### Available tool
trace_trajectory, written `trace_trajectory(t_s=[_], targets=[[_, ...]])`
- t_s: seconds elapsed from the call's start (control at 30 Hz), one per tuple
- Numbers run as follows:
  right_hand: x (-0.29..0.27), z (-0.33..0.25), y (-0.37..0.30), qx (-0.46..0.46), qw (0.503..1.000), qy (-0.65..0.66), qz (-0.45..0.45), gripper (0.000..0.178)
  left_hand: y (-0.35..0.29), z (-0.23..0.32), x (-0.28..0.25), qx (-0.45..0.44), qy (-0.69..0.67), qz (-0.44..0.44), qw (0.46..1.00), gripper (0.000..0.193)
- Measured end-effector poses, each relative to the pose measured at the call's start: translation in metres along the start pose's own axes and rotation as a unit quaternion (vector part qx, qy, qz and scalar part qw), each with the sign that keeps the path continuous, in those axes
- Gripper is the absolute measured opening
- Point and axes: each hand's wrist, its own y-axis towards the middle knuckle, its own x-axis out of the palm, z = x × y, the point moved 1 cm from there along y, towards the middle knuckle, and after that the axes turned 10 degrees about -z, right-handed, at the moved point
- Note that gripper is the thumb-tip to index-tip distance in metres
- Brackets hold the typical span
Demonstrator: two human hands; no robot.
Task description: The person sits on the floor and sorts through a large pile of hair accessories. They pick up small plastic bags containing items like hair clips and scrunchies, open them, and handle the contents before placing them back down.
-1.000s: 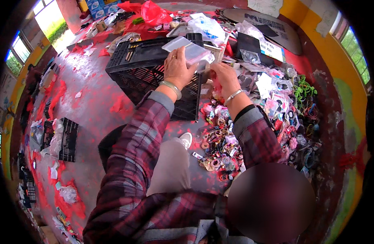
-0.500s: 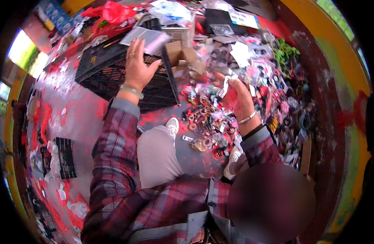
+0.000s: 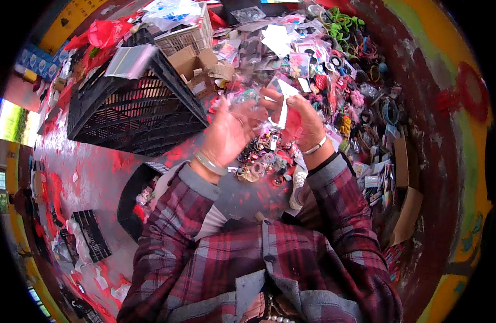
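Holding a small clear plastic packet (image 3: 248, 102) up between both hands, above the heap of hair ties and small trinkets (image 3: 264, 161) that lies just below my wrists. Left hand (image 3: 229, 132) cups the packet from behind, fingers curled round its lower edge; whether thumb and forefinger pinch it shut I cannot tell. Right hand (image 3: 302, 121) pinches a white paper strip or card (image 3: 283, 102) at the packet's mouth, fingers pressed together on it.

Judgement on doing this well: keep the left grip low on the packet so the mouth stays slack and open; steer the card in edge-first with the right, not flat, or the film will crease and catch. Work close over the heap, so that anything dropped lands among its own kind.

Black plastic crate (image 3: 134, 107) sits beyond my left hand, well apart, a stack of clear sleeves (image 3: 130, 60) on its far corner. Cardboard boxes (image 3: 196, 67) just past it. More packaged trinkets (image 3: 355, 81) spread beyond and beside my right hand.
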Motion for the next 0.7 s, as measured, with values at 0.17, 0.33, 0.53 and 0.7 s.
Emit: trace_trajectory(t_s=[0.17, 0.33, 0.53, 0.7], targets=[[-0.022, 0.001, 0.001, 0.050, 0.993, -0.101, 0.032, 0.019, 0.018, 0.029, -0.022, 0.130, 0.076, 0.032, 0.988, 0.038], [-0.032, 0.011, 0.005, 0.078, 0.987, -0.137, 0.003, 0.009, 0.015, 0.043, -0.031, 0.169, 0.105, 0.055, 0.978, 0.035], [-0.031, 0.018, 0.012, 0.123, 0.979, -0.142, 0.077, 0.009, 0.011, 0.053, -0.026, 0.205, 0.129, 0.037, 0.970, 0.035], [-0.044, 0.027, 0.011, 0.136, 0.968, -0.189, 0.092, 0.008, 0.009, 0.054, -0.015, 0.231, 0.170, 0.017, 0.958, 0.032]])
